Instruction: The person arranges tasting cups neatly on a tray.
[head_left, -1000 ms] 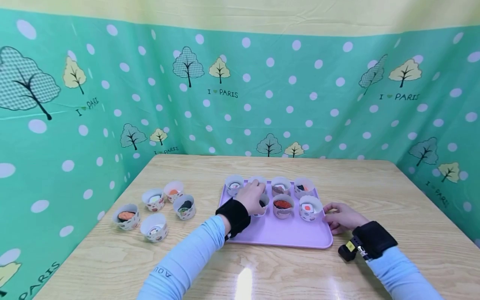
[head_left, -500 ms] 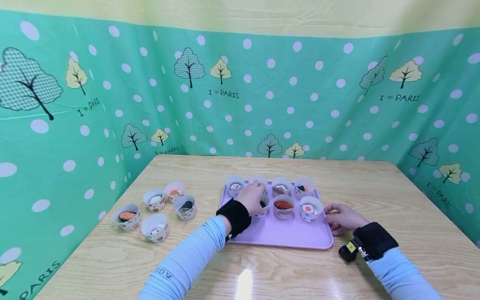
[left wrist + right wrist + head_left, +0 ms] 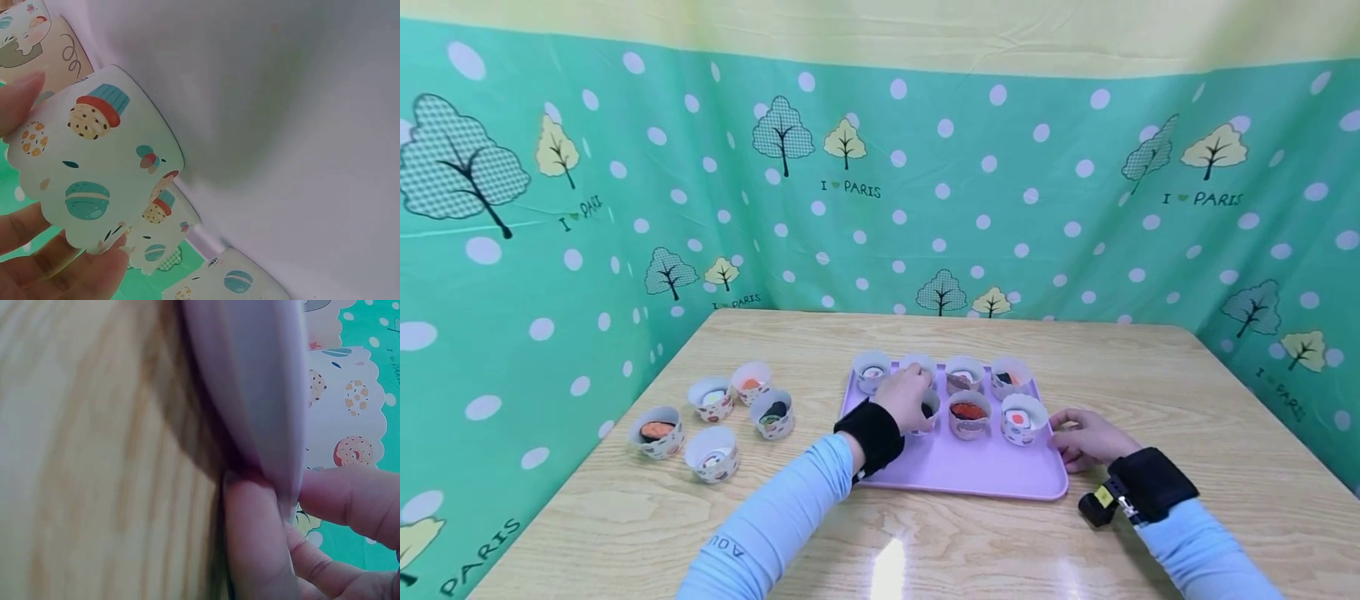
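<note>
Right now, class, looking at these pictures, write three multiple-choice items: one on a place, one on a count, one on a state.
1. Where is the left hand?
A. Over the tray, on a paper cup
B. On the bare table left of the tray
C. Raised against the curtain

2. How many loose cups stand on the table left of the tray?
A. Three
B. Five
C. Eight

3. What is the right hand doing?
A. Lying flat, away from the tray
B. Lifting a cup
C. Pinching the tray's right edge

Answers:
1 A: the left wrist view shows fingers gripping a cup on the lilac surface.
2 B: the head view shows five in that group.
3 C: the right wrist view shows a thumb and finger on either side of the rim.
</note>
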Demonstrator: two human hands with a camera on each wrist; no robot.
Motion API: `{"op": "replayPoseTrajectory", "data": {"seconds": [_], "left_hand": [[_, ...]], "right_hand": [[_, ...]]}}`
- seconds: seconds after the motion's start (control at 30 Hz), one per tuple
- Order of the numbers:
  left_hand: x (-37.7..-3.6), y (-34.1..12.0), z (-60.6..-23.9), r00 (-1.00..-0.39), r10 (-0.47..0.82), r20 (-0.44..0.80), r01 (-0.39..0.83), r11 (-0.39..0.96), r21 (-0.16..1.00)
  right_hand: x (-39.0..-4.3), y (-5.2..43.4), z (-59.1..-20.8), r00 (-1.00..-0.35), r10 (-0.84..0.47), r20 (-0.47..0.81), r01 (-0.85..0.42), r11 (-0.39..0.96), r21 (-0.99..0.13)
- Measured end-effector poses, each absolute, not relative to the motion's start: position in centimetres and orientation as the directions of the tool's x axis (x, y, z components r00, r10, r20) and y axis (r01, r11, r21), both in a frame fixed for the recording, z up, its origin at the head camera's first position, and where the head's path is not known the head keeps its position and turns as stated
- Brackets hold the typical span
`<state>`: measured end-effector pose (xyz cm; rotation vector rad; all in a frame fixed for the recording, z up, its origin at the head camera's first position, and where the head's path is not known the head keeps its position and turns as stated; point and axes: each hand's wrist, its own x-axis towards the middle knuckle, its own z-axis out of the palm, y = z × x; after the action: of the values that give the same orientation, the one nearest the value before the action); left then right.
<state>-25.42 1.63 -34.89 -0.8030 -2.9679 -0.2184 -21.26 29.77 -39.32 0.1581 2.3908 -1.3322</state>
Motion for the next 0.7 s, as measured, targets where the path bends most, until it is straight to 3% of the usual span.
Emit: {"op": "replayPoseTrajectory", "data": {"seconds": [0.3,0.53,0.7], "left_hand": [[-24.8,1.3,-34.0,-0.86,0.501,0.097,0.511,0.846,0.153],[-24.8,-1.1,-32.5,-0.789,0.608,0.088,0.614,0.773,0.157],[-25.2,-5.9,-30.1,-0.828,0.548,0.117,0.56,0.808,0.181]], "right_hand": [[-21.3,29.7,-39.4,-0.914,-0.103,-0.391,0.28,0.538,-0.795],[-21.2,29.7,-39.5,-0.914,-0.108,-0.392,0.28,0.532,-0.799],[-21.1,29.8,-39.5,-0.914,-0.112,-0.389,0.274,0.537,-0.798]]}}
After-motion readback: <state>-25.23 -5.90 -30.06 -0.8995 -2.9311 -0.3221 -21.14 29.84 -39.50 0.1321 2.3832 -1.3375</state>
